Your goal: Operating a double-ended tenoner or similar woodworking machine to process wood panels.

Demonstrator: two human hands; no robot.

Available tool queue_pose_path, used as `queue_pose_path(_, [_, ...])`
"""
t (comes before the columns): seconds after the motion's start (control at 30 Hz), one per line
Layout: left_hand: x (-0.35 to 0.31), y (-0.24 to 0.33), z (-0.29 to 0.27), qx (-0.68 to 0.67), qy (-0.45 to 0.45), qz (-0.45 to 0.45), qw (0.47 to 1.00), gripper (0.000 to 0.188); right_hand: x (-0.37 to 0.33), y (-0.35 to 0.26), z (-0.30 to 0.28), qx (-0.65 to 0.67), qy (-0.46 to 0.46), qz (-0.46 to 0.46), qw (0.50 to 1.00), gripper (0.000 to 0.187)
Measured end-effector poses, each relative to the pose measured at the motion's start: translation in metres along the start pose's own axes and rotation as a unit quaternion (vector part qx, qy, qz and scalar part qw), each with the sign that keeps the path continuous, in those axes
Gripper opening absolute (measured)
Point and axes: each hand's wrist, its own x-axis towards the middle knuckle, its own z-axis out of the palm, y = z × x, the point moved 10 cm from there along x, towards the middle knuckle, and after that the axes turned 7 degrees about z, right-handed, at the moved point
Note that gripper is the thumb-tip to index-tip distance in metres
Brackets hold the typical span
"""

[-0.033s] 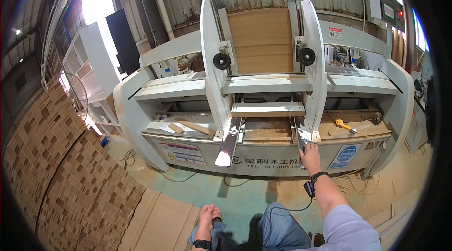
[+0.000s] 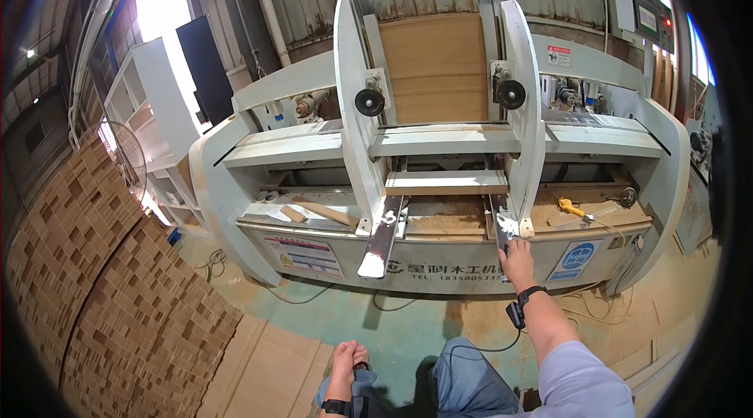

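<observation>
My right hand (image 2: 516, 263) reaches out to the right-hand metal rail (image 2: 503, 218) at the front of a woodworking machine (image 2: 451, 143). Its fingers are wrapped over the rail's near end. Down by my left knee is my left hand (image 2: 345, 360), its fingers curled in and nothing visible in them. The left-hand rail (image 2: 380, 244), dark and worn with a whitish tip, juts toward me untouched. Across both rails lies a pale board (image 2: 446, 179) with rows of small holes along its ends. A stack of brown boards (image 2: 431, 65) stands between the two white uprights.
Tall stacks of brown wooden pieces (image 2: 129, 300) rise on the left beside flat cardboard (image 2: 267, 367). A yellow air gun (image 2: 576, 209) and loose wood strips (image 2: 325, 211) lie on the machine's ledges. Cables (image 2: 306, 299) run over the floor. A control panel (image 2: 645, 18) hangs at upper right.
</observation>
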Motion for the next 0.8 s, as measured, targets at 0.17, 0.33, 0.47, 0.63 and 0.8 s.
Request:
queue_pose_path(0.17, [0.0006, -0.0001, -0.0011, 0.002, 0.003, 0.002, 1.000, 0.014, -0.0010, -0.0003, -0.0012, 0.000, 0.011, -0.007, 1.000, 0.029])
queue_pose_path(0.33, [0.0014, -0.0008, -0.0018, -0.002, 0.003, 0.004, 1.000, 0.013, -0.0004, 0.0015, 0.0014, 0.005, -0.004, 0.006, 1.000, 0.030])
queue_pose_path(0.47, [0.0032, -0.0030, -0.0035, 0.009, 0.000, 0.005, 1.000, 0.014, -0.0008, 0.0007, 0.0011, 0.004, 0.005, -0.002, 1.000, 0.029])
queue_pose_path(0.63, [0.0023, -0.0012, -0.0019, 0.005, -0.004, 0.012, 1.000, 0.014, -0.0005, -0.0002, -0.0003, 0.008, 0.000, 0.002, 1.000, 0.029])
queue_pose_path(0.8, [-0.0017, 0.0040, 0.0025, -0.009, 0.000, 0.004, 1.000, 0.012, -0.0007, 0.0010, 0.0005, 0.012, 0.001, -0.001, 1.000, 0.029])
